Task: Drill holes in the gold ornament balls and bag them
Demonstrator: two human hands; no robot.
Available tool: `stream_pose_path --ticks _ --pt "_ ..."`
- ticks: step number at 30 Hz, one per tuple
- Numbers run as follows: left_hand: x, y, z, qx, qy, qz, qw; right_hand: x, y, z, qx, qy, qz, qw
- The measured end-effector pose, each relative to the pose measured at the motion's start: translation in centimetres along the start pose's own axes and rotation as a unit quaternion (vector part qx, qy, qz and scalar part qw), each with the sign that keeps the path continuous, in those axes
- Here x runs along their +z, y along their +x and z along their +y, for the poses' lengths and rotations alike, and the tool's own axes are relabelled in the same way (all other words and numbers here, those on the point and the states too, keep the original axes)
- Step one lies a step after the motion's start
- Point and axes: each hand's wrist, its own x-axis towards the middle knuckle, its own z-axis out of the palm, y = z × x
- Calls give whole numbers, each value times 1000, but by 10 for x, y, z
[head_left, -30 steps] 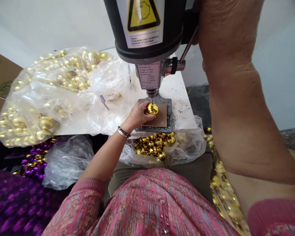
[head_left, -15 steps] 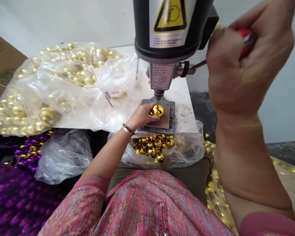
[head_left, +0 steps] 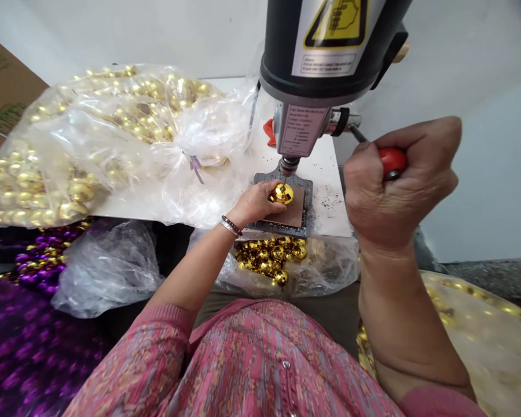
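A drill press point(head_left: 316, 75) with a yellow warning label stands over the white table. My left hand point(head_left: 259, 201) pinches a shiny gold faceted ball point(head_left: 282, 195) between thumb and fingers. The ball rests on a brown square board point(head_left: 292, 213) on the press's grey base point(head_left: 309, 200). From the chuck point(head_left: 289, 166) a thin drill bit reaches down to the top of the ball; how deep it goes I cannot tell. My right hand point(head_left: 399, 185) is closed around the lever's red knob point(head_left: 392, 162).
A large clear bag of gold balls point(head_left: 125, 127) covers the table's left side. Below the base, an open plastic bag holds more gold balls point(head_left: 269, 260). Purple balls point(head_left: 43, 260) lie at the left, gold-filled bags point(head_left: 473, 324) at the right. Dark shavings dot the white table point(head_left: 330, 168).
My right hand has come down and to the left with the lever's knob. My left hand stays on the gold ball. The whole view has shifted slightly.
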Motion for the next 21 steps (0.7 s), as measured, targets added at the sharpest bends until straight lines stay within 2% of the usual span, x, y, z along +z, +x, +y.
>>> stream_pose_path --ticks 3,7,14,19,21 --pt "0 -1 0 2 1 6 1000 7 -7 1 3 -13 40 999" --pt "0 -1 0 23 5 5 1000 14 -17 5 -21 22 67 997" --pt "3 0 -5 22 -44 -6 999 20 -30 12 13 23 77 997" --pt "4 -1 -4 5 -75 -8 997 31 -48 18 -12 59 100 993" --pt "4 -3 -1 -5 -85 -8 996 32 -47 17 -15 63 108 992"
